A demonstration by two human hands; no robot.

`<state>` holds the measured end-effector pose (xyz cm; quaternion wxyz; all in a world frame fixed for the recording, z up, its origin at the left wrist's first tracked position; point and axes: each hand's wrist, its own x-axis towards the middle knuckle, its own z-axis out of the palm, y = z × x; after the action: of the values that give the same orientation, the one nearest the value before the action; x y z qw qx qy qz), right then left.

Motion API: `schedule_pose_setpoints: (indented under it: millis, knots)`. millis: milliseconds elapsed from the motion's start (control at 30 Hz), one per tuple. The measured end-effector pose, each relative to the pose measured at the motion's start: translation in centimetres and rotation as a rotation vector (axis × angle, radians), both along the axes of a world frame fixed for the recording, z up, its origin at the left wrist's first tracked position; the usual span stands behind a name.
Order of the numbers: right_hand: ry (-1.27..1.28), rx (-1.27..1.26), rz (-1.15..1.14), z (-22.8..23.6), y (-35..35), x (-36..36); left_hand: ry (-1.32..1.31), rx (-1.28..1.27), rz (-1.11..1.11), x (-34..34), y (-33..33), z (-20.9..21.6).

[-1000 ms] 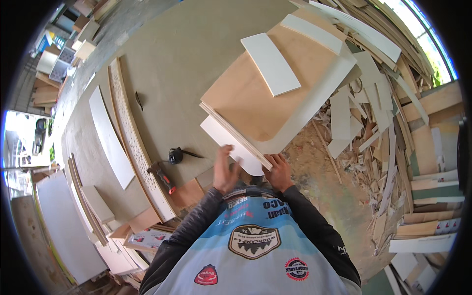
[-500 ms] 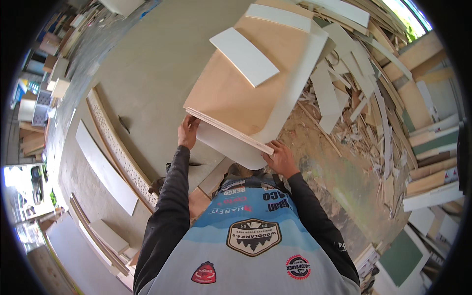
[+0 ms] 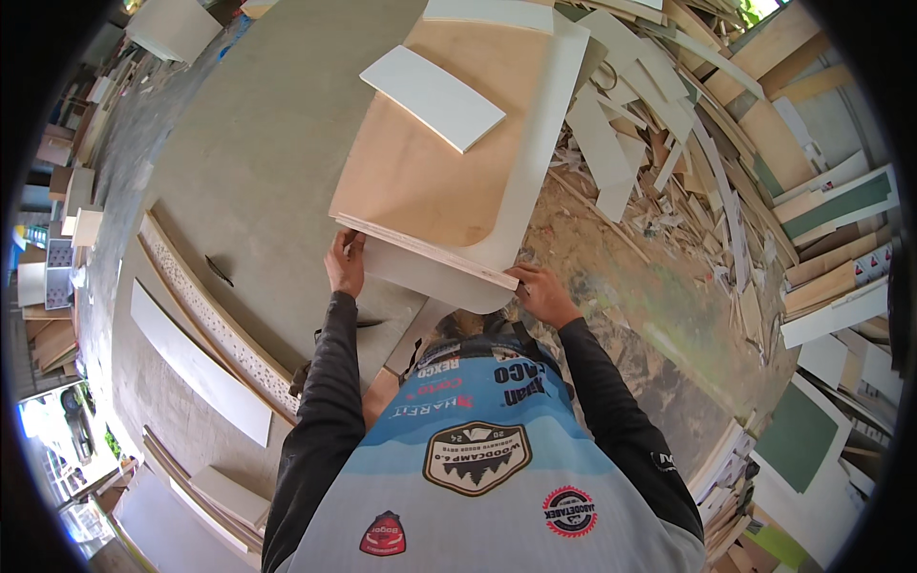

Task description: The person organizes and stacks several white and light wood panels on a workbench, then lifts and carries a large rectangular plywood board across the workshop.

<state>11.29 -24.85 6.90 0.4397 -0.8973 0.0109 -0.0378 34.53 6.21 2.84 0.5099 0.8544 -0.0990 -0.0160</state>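
Before me lies a large tan plywood panel, its layered near edge facing me, with a white sheet showing beneath it along the near and right sides. At the near left corner, my left hand is closed on the panel's edge, its fingertips partly hidden under it. The near right corner is pinched by my right hand, thumb and fingers at the edge. A white rectangular board rests askew on the panel, and another white strip crosses its far end.
To the left, a long slatted piece with a speckled face lies beside a white strip on the grey surface, near a small dark tool. Wood offcuts are heaped at the right. Boards stand along the right side.
The view has shifted, so the panel and boards sit slightly further left and higher. Both hands stay at the panel's near corners, and the white board keeps its place on top.
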Motion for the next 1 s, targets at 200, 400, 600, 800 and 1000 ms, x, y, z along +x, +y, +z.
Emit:
schedule_pose_setpoints:
  millis: [200, 400, 600, 800, 1000]
  knots:
    - [-0.038, -0.018, -0.102, -0.5, 0.9, -0.7, 0.0, -0.073, 0.044, -0.5, -0.3, -0.3]
    - [-0.025, -0.013, -0.16, -0.4, 1.3, -0.9, -0.022, -0.051, 0.04, -0.2, -0.2, -0.7]
    - [-0.037, 0.024, -0.174, -0.4, 1.4, -0.9, -0.023, -0.026, 0.036, -0.3, -0.2, -0.7]
    - [-0.043, 0.036, -0.193, -0.7, 1.6, -1.0, -0.052, -0.04, 0.041, -0.5, -0.4, -0.6]
    - [-0.022, 0.032, -0.191, -0.6, 1.5, -0.9, -0.083, -0.027, 0.046, -0.4, -0.2, -1.2]
